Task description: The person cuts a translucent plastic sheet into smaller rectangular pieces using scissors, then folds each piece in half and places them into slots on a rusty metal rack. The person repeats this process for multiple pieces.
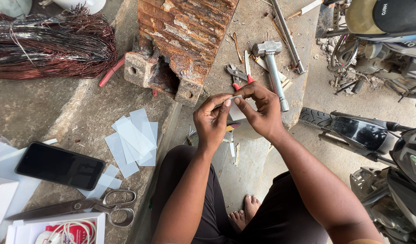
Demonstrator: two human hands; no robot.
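The left hand (211,121) and right hand (260,110) meet over the slab's edge, pinching a small paper strip (235,97) between them. Just behind them lie pliers (237,74) and a hammer (272,68), with the metal block (180,40) to their left. Farther left lie cut paper pieces (133,140), a phone (59,165) and, nearer the person, scissors (81,207).

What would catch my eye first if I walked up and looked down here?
Probably the two hands at the centre, the left hand and right hand pinching a small white strip between their fingertips. Next, the big rusty metal block above them and the bundle of copper wire at top left.
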